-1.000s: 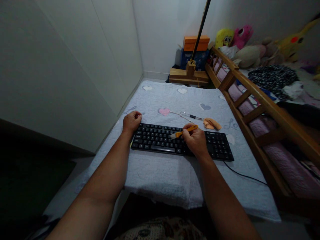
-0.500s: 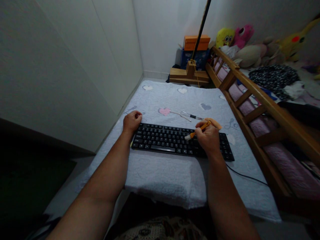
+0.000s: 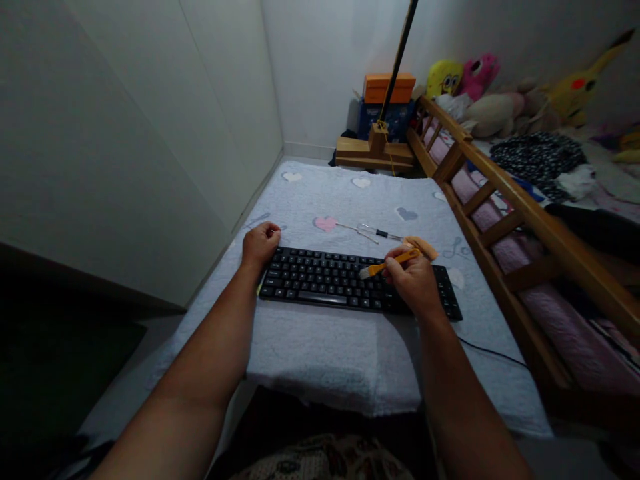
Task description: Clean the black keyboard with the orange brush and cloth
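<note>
Free rm on cloth (image 3: 320,350) betw. kbd (image 3: 320,275) & nr edge; pale panel (image 3: 150,147) blocks L, wood rail (image 3: 520,200) R.

Black keyboard (image 3: 320,278), flat, keys upward, its length running roughly nine to three o'clock; yellow-handled brush (image 3: 377,269) slants above its keys, pale bristles pointing toward eight o'clock.

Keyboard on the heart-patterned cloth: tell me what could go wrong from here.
The brush in the right hand points bristles-down at the keys of the keyboard, so a firm stroke might press some. The black cable runs close by the right forearm, which could snag it. The keyboard lies on a loose-looking cloth and might slide if the left hand, at its far left corner, let go.
</note>
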A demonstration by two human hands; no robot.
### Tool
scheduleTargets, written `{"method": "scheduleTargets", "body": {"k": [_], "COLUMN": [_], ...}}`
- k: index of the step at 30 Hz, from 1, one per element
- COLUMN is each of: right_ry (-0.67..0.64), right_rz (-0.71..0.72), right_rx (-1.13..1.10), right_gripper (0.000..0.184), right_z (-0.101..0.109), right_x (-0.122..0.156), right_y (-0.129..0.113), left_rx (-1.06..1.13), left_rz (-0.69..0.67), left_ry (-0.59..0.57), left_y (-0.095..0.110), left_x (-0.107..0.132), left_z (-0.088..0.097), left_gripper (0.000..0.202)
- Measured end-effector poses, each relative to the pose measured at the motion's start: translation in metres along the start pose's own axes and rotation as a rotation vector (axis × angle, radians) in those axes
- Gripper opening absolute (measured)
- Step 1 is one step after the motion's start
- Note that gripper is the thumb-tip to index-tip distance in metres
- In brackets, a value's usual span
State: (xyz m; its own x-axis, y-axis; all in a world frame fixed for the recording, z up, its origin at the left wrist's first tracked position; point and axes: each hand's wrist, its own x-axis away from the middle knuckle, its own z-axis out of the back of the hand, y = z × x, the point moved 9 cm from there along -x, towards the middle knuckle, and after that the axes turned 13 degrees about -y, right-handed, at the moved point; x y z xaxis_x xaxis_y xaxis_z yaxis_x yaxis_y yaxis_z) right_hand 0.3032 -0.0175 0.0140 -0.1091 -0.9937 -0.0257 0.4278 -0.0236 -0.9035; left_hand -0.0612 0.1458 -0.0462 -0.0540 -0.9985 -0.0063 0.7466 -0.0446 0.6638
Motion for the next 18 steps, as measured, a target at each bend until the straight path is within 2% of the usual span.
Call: {"method": "scheduleTargets", "body": {"k": [4,8,14,18], "right_ry": [0.131,0.226,0.323,0.335], "right_rz": [0.070,0.075,0.026,0.036], "right_rx": [0.202,0.284,0.253,0.162], "right_gripper": [0.012,0.012,0.015,0.018], "right_z": [0.016,0.031,0.050,0.055], "right_x": [0.005,0.008,0.011,0.013], "right_y": [-0.006,-0.003,0.012,0.014], "left_rx": [0.004,0.001,-0.005,-0.008], "left_rz": [-0.008,-0.016,-0.014,-0.008], "left_ry": [0.004,0.003,0.002,-0.005], "left_y": [-0.001,-0.001,-0.001,-0.001], "left_x": [0.000,0.000,0.000,0.000], "left_z": [0.000,0.001,0.000,0.000], "left_gripper": [0.022,0.021,0.021,0.022]}}
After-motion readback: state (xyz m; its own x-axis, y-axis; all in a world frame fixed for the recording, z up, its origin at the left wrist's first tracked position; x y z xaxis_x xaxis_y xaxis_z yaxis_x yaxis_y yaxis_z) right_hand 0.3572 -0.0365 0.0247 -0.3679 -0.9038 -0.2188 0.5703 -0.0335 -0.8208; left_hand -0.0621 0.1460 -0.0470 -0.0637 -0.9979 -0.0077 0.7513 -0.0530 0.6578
